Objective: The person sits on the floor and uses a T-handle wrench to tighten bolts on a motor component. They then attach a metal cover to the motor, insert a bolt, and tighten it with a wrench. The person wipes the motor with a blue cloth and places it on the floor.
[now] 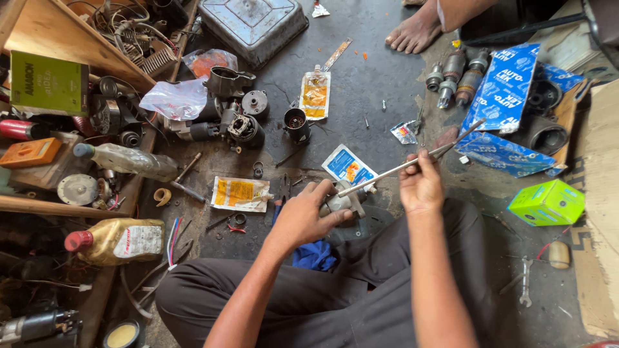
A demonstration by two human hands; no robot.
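A cluttered dark workshop floor. At centre frame, the left hand (302, 218) clasps a heavy-looking, rigid metal housing (343, 202); the right hand (420, 185) pinches a stiff thin rod (412, 162), best held near its end.

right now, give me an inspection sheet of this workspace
surface: dark, stained floor; the person sits on it.
job's things: small grey metal housing under the left hand; long thin metal rod in the right hand, its tip at the housing.
clutter: motor parts, yellow sachets, blue cartons, green box, oil bottle, spanner, blue rag.
hands: left hand grips the housing; right hand is closed on the rod.
cables: loose coloured wires by the oil bottle; tangled wires on the wooden shelf.
surroundings: wooden shelf to the left, metal tray at the top, another person's bare foot.
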